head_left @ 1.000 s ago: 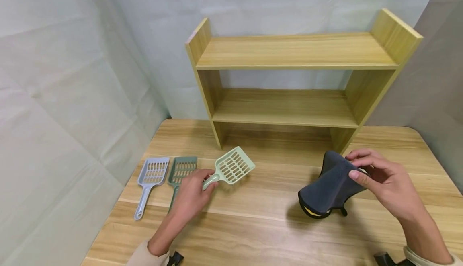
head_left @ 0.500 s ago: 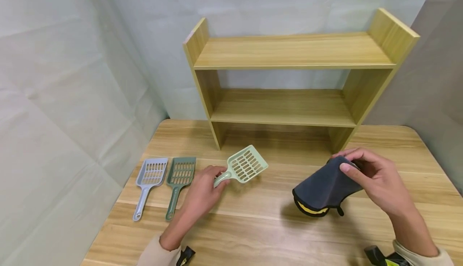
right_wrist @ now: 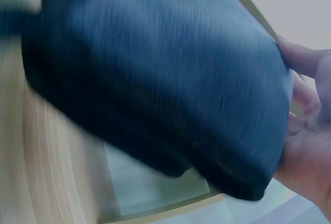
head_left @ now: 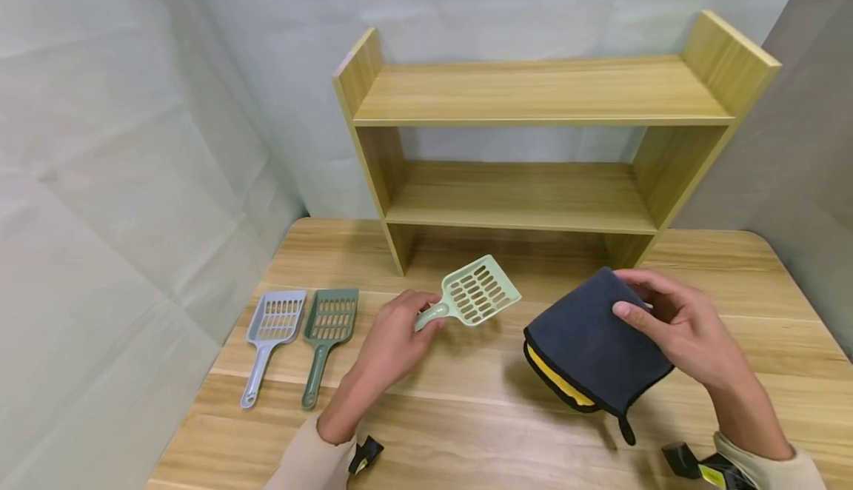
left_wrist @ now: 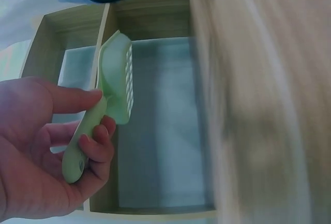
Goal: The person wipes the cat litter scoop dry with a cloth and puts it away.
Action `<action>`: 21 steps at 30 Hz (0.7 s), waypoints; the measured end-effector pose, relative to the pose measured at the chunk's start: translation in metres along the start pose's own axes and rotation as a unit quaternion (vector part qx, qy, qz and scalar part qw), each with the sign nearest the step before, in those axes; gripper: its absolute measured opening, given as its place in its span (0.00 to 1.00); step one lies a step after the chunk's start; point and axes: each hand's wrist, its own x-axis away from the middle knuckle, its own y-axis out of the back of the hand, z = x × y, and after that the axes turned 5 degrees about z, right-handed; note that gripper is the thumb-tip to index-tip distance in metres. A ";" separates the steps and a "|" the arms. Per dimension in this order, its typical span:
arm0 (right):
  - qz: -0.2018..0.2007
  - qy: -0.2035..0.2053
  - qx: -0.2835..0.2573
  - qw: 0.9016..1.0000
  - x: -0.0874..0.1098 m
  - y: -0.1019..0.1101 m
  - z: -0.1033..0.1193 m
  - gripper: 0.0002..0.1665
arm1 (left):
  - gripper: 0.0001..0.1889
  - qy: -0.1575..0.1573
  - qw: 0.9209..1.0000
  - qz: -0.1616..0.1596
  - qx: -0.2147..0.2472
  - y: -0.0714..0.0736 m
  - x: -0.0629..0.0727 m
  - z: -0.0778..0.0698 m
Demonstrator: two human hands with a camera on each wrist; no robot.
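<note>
My left hand [head_left: 400, 336] grips a light green slotted litter scoop [head_left: 481, 292] by its handle, holding it above the table with the scoop head pointing to the far right. In the left wrist view the thumb and fingers wrap the scoop's handle [left_wrist: 85, 141]. My right hand [head_left: 676, 323] pinches a folded dark grey cloth [head_left: 600, 342] by its upper right part, thumb on top. The cloth has black edging, a yellow underside [head_left: 558, 377] and a small black loop at its near corner. In the right wrist view the blurred cloth [right_wrist: 170, 74] hides most of the fingers.
A grey-blue scoop [head_left: 276, 320] and a dark green scoop [head_left: 331, 320] lie side by side on the left of the wooden table [head_left: 466, 431]. A wooden two-tier shelf [head_left: 540, 94] stands at the back. White fabric [head_left: 126, 179] hangs on the left and behind.
My left hand has carried the light green scoop to the right, away from the dark green one. The cloth in my right hand has spread flatter, showing more yellow; the right hand has shifted slightly left.
</note>
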 end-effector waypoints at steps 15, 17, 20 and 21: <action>0.135 -0.127 -0.110 0.977 -0.025 0.008 -0.018 0.23 | 0.15 -0.056 0.997 0.049 0.012 0.018 -0.032 -0.010; 0.141 -0.131 -0.114 0.975 -0.029 0.007 -0.020 0.22 | 0.15 -0.056 0.997 0.058 0.011 0.021 -0.036 -0.011; 0.147 -0.131 -0.117 0.974 -0.036 0.004 -0.023 0.22 | 0.15 -0.059 0.996 0.070 0.012 0.025 -0.040 -0.013; 0.150 -0.130 -0.125 0.972 -0.038 0.003 -0.025 0.21 | 0.15 -0.061 0.995 0.072 0.012 0.025 -0.041 -0.014</action>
